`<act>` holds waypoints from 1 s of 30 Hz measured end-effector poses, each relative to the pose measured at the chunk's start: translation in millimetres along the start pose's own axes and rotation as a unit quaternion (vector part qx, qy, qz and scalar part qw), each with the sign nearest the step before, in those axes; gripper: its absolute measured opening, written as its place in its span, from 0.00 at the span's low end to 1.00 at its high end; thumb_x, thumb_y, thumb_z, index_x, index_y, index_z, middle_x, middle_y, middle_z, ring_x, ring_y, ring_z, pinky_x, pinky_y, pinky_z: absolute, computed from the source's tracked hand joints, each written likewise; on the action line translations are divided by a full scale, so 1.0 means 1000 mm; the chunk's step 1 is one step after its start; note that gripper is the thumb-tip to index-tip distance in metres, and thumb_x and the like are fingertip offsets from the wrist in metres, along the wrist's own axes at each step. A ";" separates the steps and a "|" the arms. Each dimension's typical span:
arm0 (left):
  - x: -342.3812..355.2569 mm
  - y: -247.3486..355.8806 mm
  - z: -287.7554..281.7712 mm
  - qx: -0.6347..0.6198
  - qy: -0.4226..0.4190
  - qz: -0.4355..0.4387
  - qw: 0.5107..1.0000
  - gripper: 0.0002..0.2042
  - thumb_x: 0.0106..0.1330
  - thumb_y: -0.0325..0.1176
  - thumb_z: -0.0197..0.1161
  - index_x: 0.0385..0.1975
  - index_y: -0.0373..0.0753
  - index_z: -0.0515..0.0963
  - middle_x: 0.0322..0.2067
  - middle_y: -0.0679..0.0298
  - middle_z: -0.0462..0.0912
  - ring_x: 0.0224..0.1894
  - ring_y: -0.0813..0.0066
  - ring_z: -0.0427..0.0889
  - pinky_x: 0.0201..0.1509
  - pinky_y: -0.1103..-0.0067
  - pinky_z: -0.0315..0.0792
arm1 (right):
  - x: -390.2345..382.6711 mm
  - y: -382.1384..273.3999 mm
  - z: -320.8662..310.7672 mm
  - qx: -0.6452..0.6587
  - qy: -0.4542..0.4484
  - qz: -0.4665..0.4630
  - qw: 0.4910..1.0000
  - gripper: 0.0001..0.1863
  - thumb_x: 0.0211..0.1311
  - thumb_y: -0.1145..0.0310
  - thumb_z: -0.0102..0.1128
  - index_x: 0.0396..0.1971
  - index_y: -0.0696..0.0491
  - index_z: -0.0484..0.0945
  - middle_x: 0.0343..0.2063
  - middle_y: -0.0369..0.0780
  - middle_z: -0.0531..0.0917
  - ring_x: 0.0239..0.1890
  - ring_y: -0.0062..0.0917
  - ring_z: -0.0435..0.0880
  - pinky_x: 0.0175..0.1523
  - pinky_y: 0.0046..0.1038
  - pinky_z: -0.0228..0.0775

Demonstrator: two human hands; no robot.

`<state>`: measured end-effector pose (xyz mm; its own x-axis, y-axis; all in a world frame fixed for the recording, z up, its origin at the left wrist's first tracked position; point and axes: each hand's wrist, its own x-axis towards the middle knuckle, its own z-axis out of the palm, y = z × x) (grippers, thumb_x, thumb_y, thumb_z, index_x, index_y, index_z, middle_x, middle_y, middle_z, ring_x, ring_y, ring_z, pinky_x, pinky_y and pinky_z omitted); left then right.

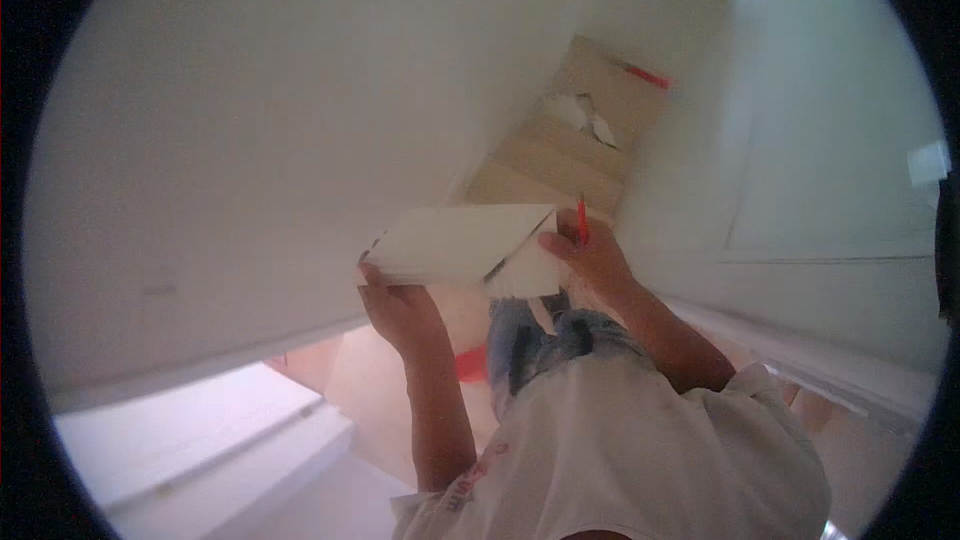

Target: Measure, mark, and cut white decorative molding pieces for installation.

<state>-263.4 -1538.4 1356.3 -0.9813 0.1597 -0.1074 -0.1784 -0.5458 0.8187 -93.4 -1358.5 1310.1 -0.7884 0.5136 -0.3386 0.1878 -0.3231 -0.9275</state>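
Observation:
A white, box-like piece with dark, rough edges (455, 240) is held up in front of my body, level with my waist. My left hand (400, 312) grips its near left corner, the thumb on top and the fingers underneath. At its right end my right hand (592, 248) is closed around the edge. A slim red pen-like tool (583, 220) sticks up from the fingers of that same hand. Its exact kind is too blurred to tell. The underside of the white piece is hidden.
Beyond the piece, brown cardboard-like sheeting (550, 155) covers a narrow floor strip, with torn white scraps (590, 120) and a red slender object (645, 75) on it. Pale walls (250, 140) flank both sides. White stepped ledges (230, 450) are at lower left, something red (471, 364) beside my legs.

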 end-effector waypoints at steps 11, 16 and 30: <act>0.026 -0.213 0.342 0.163 -0.173 -0.096 0.967 0.17 0.78 0.37 0.42 0.51 0.27 0.69 0.52 0.53 0.74 0.54 0.63 0.76 0.59 0.69 0.72 | 0.132 -0.152 -0.301 0.080 0.279 -0.069 0.954 0.17 0.64 0.55 0.64 0.33 0.56 0.80 0.23 0.29 0.76 0.28 0.14 0.70 0.33 0.22 0.63; 0.053 -0.311 0.446 0.100 -0.186 -0.191 0.959 0.16 0.77 0.36 0.45 0.50 0.27 0.70 0.49 0.54 0.75 0.49 0.63 0.79 0.55 0.70 0.76 | 0.183 -0.180 -0.412 0.093 0.358 -0.057 0.927 0.15 0.65 0.57 0.63 0.35 0.56 0.80 0.20 0.28 0.75 0.19 0.11 0.66 0.23 0.19 0.57; 0.131 0.034 0.063 -0.018 -0.195 -0.259 0.946 0.13 0.76 0.33 0.48 0.46 0.29 0.75 0.41 0.54 0.77 0.44 0.66 0.78 0.48 0.72 0.74 | 0.016 -0.120 0.105 0.066 0.444 -0.110 0.887 0.13 0.66 0.62 0.60 0.40 0.57 0.81 0.25 0.32 0.80 0.25 0.13 0.75 0.30 0.19 0.68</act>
<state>-393.0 -1484.3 1405.1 -0.6620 0.7002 -0.2675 -0.6370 -0.3374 0.6931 -189.7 -1395.0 1432.9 -0.0135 0.9804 -0.1964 -0.0294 -0.1967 -0.9800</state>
